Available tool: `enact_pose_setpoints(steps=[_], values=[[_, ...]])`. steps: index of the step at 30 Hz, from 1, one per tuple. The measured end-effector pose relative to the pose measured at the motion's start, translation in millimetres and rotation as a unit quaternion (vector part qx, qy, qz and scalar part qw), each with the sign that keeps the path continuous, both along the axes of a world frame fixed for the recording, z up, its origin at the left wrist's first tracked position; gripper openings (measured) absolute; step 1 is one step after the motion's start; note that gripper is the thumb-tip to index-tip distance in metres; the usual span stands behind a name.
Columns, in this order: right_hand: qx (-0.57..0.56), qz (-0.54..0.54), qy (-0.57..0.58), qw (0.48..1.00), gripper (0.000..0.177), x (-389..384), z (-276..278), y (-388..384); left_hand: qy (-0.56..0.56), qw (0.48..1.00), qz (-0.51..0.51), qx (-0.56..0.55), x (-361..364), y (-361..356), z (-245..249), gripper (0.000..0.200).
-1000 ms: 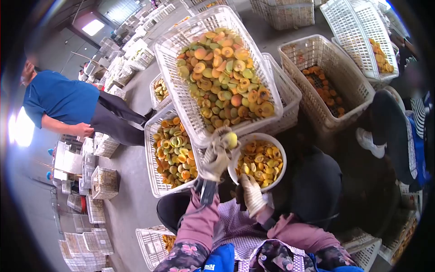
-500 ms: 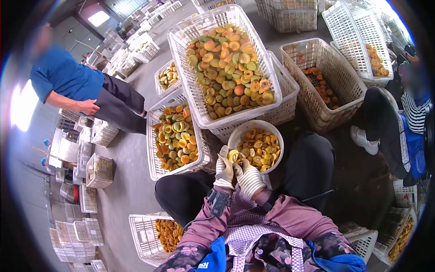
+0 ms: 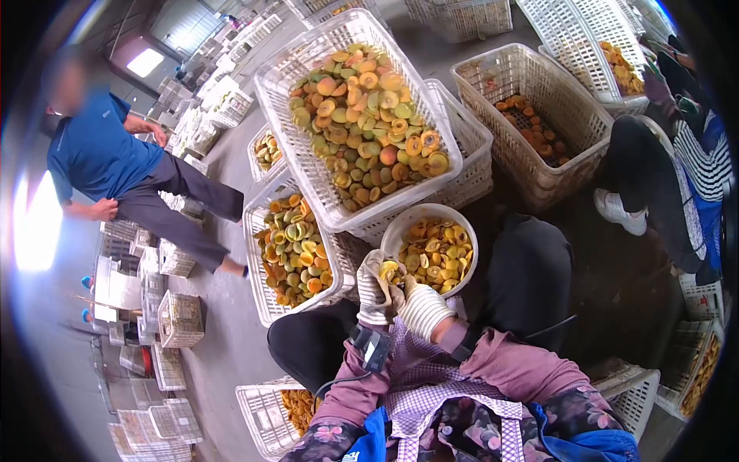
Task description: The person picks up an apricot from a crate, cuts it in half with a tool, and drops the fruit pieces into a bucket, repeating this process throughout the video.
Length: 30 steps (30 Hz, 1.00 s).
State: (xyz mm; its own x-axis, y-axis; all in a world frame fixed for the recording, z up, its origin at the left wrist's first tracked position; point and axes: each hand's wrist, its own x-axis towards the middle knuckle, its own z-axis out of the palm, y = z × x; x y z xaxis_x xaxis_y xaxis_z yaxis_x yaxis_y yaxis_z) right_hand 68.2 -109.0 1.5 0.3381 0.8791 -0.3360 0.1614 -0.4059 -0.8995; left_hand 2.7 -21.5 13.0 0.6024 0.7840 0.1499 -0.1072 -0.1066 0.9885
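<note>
My left hand, in a striped work glove, is closed around a yellow apricot half. Pressed up against it, my right hand wears the same kind of glove, its fingers closed at the fruit. Whatever the right fingers hold is hidden between the two hands. Just beyond them stands a round white bucket holding yellow apricot halves. A large white crate heaped with green and orange apricot halves rests on another crate behind the bucket.
Left of the bucket is a crate of halves. A deeper crate holds a few halves at right. One person in a blue shirt walks at left; another's white shoe shows at right. Stacked crates line the floor.
My view has shifted slightly. The apricot half sits deeper in my left hand, which has turned a little. The person in blue has stepped and swung their arms.
</note>
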Motion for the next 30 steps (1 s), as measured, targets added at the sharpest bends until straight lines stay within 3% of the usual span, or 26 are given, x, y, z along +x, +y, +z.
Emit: enact_pose_setpoints(steps=[1,2,3,5,6,7,8,10,11,12,14,15,16,18,19,20,21,22,23,25,26,27,28,30], values=[[0.019,-0.010,-0.008,1.000,0.030,-3,-6,1,0.027,0.996,-0.047,0.072,1,3,4,0.030],[0.040,-0.020,-0.016,0.999,0.030,-7,-14,3,-0.016,0.999,-0.032,-0.037,3,-4,6,0.030],[0.160,-0.071,0.046,0.984,0.026,-16,-38,7,-0.068,0.987,-0.007,-0.143,5,-11,8,0.031],[0.158,-0.080,0.198,0.964,0.036,-6,-8,-2,-0.085,0.993,0.018,-0.074,14,-24,15,0.031],[0.195,-0.085,0.220,0.952,0.036,-8,-12,1,-0.062,0.995,0.042,-0.073,18,-19,22,0.030],[0.144,-0.058,0.146,0.977,0.036,-8,-16,2,-0.088,0.986,0.050,-0.134,14,-19,26,0.029],[0.147,-0.052,0.145,0.977,0.036,-12,-20,3,-0.113,0.973,0.055,-0.194,10,-19,28,0.028],[0.225,-0.075,0.236,0.942,0.025,-17,-4,0,-0.095,0.995,0.016,-0.007,2,-14,19,0.018],[0.041,-0.034,0.419,0.906,0.027,3,51,-13,-0.114,0.991,0.016,-0.062,-1,-13,20,0.016],[0.043,-0.031,0.419,0.906,0.027,0,44,-10,-0.133,0.984,0.016,-0.119,-3,-13,20,0.014],[0.206,-0.059,0.132,0.968,0.029,-15,14,-5,-0.035,0.997,0.000,-0.076,-12,-5,13,0.016],[0.185,-0.075,0.087,0.976,0.029,-19,1,0,0.016,0.982,0.074,-0.171,-6,-11,25,0.018],[0.185,-0.072,0.087,0.976,0.029,-20,-5,1,0.014,0.982,0.077,-0.170,-5,-12,22,0.018],[0.182,-0.064,0.286,0.939,0.028,-20,-14,5,-0.095,0.957,0.036,-0.272,-6,-10,16,0.019],[0.010,-0.050,0.386,0.921,0.027,2,45,-6,-0.121,0.953,0.020,-0.279,-3,-10,20,0.021],[0.010,-0.049,0.387,0.921,0.027,-2,39,-4,-0.112,0.949,0.016,-0.293,-4,-10,21,0.022],[0.039,-0.042,0.192,0.980,0.029,-7,27,-3,-0.112,0.947,0.054,-0.296,-1,-16,28,0.022],[0.066,-0.031,-0.012,0.997,0.030,-11,17,-2,-0.113,0.942,0.093,-0.301,0,-22,33,0.021],[0.054,-0.032,-0.026,0.998,0.032,-14,10,-1,-0.112,0.942,0.098,-0.302,-3,-22,28,0.021],[0.102,-0.040,0.000,0.994,0.033,-19,16,-4,-0.043,0.991,0.071,-0.104,-10,-17,18,0.021],[0.150,-0.053,0.024,0.987,0.034,-19,21,-6,-0.043,0.991,0.070,-0.104,-14,-15,15,0.021],[0.171,-0.047,0.125,0.976,0.033,-17,26,-6,-0.047,0.989,0.057,-0.127,-17,-13,13,0.021],[0.169,-0.050,0.122,0.977,0.033,-17,25,-7,-0.051,0.986,0.043,-0.153,-20,-13,11,0.022],[0.109,0.003,-0.003,0.994,0.032,-17,23,-9,-0.061,0.989,0.006,-0.132,-25,-7,11,0.022]])
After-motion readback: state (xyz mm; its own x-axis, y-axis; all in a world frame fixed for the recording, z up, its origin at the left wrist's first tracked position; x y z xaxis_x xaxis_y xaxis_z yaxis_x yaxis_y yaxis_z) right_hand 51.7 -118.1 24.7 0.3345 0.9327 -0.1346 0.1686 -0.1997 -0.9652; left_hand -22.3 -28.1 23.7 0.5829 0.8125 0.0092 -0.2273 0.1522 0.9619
